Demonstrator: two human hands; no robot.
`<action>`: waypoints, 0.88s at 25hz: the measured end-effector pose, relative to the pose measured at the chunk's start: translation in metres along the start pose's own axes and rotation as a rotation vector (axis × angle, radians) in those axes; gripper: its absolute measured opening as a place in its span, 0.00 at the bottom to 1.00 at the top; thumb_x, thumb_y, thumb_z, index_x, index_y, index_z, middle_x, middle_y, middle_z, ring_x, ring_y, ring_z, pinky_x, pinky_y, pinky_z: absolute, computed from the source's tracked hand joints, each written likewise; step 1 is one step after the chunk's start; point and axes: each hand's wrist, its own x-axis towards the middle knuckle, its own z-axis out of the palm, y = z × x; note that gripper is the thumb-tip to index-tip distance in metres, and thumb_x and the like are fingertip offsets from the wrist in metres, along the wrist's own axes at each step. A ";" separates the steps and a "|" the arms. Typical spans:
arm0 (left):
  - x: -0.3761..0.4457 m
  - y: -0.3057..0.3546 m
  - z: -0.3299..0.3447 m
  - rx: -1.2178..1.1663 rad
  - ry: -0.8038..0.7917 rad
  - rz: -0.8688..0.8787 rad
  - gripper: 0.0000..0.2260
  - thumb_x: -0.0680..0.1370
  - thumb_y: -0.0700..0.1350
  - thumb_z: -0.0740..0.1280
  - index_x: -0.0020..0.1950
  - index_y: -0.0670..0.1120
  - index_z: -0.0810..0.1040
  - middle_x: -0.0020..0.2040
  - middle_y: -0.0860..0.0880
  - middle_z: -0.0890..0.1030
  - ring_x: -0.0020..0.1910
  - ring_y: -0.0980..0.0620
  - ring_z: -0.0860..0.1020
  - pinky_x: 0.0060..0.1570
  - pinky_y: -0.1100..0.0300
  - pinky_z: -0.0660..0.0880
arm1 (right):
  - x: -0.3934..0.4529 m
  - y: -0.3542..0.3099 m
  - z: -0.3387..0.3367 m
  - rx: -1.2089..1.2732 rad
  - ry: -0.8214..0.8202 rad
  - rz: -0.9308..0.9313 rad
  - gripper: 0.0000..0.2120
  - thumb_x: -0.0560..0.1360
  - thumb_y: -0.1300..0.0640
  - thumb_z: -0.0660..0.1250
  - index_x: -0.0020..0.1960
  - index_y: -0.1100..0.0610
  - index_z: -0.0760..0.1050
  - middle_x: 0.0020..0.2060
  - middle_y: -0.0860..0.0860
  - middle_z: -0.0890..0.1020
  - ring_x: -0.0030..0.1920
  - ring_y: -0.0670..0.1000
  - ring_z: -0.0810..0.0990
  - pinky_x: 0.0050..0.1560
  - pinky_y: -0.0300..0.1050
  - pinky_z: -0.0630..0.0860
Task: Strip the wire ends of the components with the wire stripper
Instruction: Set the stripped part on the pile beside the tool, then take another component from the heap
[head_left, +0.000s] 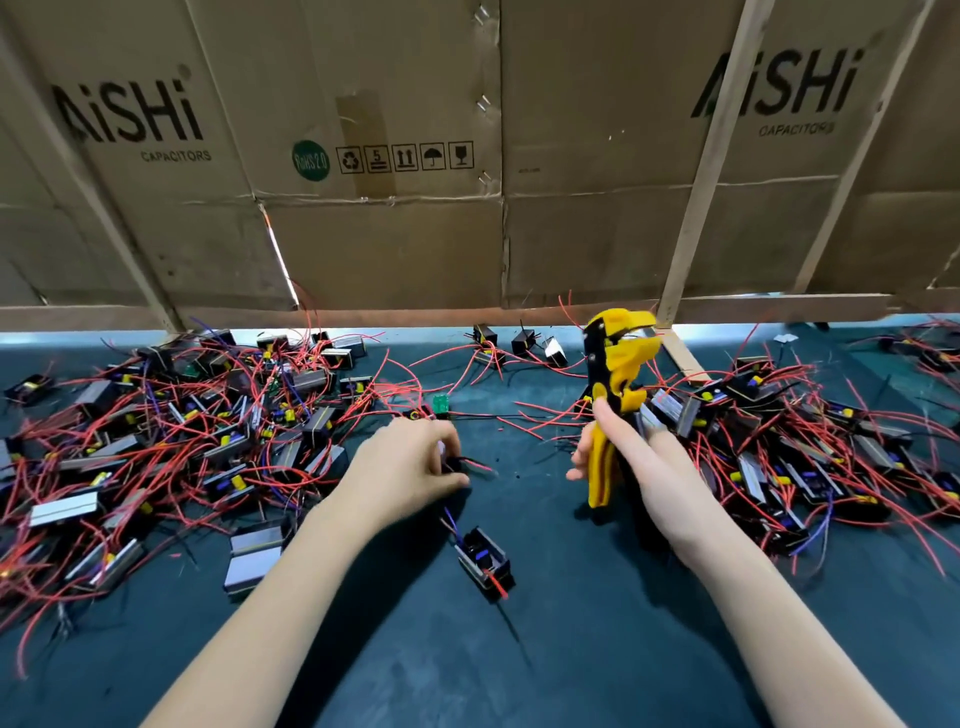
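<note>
My right hand (631, 457) grips the handles of a yellow and black wire stripper (615, 384), held upright with its jaws pointing up and to the right. My left hand (410, 460) reaches down at the table's middle and pinches a small black component (457, 464) with thin red and black wires; the fingers hide most of it. Just in front of that hand lies another black component (483, 564) with purple and red wire ends, on the dark green table (545, 649).
A big heap of black components with red wires (171, 431) covers the table's left side. A second heap (810, 447) lies on the right. A small green part (440, 402) sits behind my left hand. Cardboard sheets (389, 156) and wooden slats (711, 156) wall off the back.
</note>
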 end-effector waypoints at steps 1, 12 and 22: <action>-0.004 0.001 -0.002 -0.095 -0.020 0.003 0.09 0.73 0.51 0.74 0.50 0.51 0.79 0.33 0.57 0.81 0.41 0.53 0.78 0.48 0.56 0.76 | -0.002 0.001 0.004 -0.051 -0.022 -0.010 0.26 0.69 0.37 0.67 0.40 0.62 0.76 0.35 0.54 0.79 0.39 0.52 0.82 0.56 0.63 0.78; -0.025 0.004 -0.022 -0.370 -0.379 0.446 0.13 0.69 0.48 0.79 0.53 0.49 0.84 0.46 0.55 0.83 0.46 0.59 0.79 0.49 0.63 0.74 | -0.002 0.002 0.005 -0.038 0.050 0.032 0.25 0.66 0.38 0.68 0.41 0.62 0.76 0.36 0.55 0.78 0.38 0.53 0.79 0.51 0.57 0.79; -0.012 -0.041 -0.021 0.075 0.698 0.070 0.10 0.75 0.44 0.70 0.55 0.42 0.81 0.51 0.44 0.81 0.52 0.39 0.76 0.55 0.48 0.70 | -0.004 0.004 0.008 -0.242 0.027 0.034 0.22 0.67 0.33 0.65 0.39 0.53 0.76 0.35 0.50 0.81 0.41 0.49 0.79 0.52 0.57 0.77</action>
